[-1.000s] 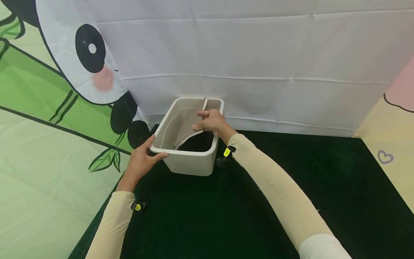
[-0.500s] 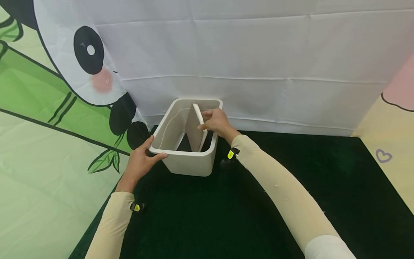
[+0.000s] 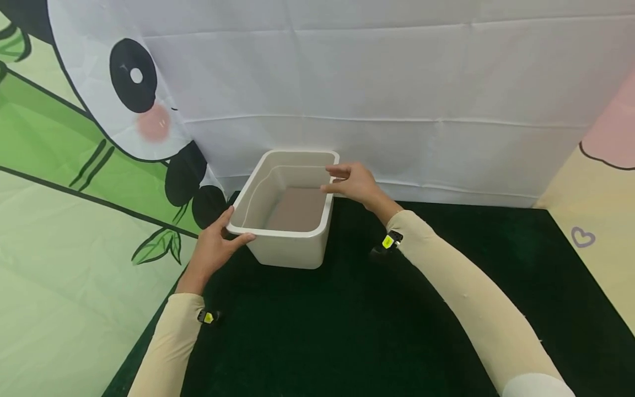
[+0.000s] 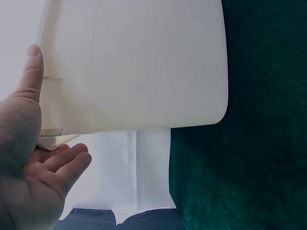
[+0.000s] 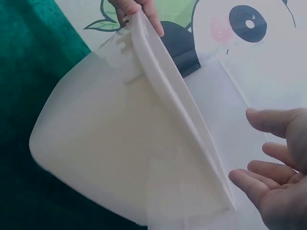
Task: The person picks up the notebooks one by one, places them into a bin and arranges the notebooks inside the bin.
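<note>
A cream plastic bin (image 3: 285,251), rectangular with rounded corners, stands on the dark green cloth. Flat at its bottom lies a greyish-beige panel (image 3: 299,212). My left hand (image 3: 214,249) rests against the near left corner of the rim, thumb along the front wall and fingers by the left side. The left wrist view shows that thumb straight and the other fingers (image 4: 72,165) loosely extended. At the right rim my right hand (image 3: 354,184) holds nothing, its fingers spread a little apart. In the right wrist view, a gap separates these fingers (image 5: 249,184) from most of the rim.
Behind the bin hangs a creased white sheet (image 3: 387,82). To the left is a printed sheet (image 3: 64,275) with a panda face and bamboo. The green cloth (image 3: 317,331) spreads in front and to the right, up to a cream printed sheet (image 3: 595,259).
My right hand has let go of the panel and moved right, out of the bin. The panel went from tilted to lying flat at the bottom. My left hand stayed at the corner.
</note>
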The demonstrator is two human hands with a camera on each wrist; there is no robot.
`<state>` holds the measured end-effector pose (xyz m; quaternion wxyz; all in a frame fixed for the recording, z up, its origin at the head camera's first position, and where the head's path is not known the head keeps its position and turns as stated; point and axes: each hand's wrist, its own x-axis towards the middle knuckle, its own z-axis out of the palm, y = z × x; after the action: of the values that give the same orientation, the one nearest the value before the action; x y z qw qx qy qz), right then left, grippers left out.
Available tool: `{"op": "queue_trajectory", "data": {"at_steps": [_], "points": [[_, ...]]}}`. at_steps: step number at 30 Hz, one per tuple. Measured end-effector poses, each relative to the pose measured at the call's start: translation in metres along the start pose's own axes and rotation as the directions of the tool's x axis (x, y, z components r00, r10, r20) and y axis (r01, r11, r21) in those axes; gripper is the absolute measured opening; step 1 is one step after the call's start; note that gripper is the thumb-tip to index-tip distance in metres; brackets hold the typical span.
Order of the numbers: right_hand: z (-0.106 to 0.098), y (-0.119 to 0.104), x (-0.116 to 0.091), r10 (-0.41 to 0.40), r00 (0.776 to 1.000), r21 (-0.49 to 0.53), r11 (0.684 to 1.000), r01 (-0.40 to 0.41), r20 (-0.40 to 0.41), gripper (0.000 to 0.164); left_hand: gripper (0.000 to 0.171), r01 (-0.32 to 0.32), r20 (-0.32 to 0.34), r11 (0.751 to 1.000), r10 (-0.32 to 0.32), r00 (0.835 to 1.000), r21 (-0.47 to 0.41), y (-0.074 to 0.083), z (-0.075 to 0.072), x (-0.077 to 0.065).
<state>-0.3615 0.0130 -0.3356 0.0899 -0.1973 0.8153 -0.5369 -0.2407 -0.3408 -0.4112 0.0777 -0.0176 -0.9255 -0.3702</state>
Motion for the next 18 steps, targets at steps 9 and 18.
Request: {"op": "queue_trajectory", "data": {"at_steps": [9, 18], "points": [[-0.041, 0.024, -0.045, -0.005, 1.0, 0.024, 1.0, 0.005, -0.015, 0.058, 0.104, -0.053, 0.002, 0.999, 0.053, 0.999, 0.007, -0.001, -0.001, 0.0], [-0.07, 0.046, -0.078, -0.019, 0.999, -0.094, 0.995, 0.014, -0.048, 0.064, 0.082, -0.35, -0.151, 0.923, 0.373, 0.915, 0.158, 0.044, -0.001, -0.007]]}}
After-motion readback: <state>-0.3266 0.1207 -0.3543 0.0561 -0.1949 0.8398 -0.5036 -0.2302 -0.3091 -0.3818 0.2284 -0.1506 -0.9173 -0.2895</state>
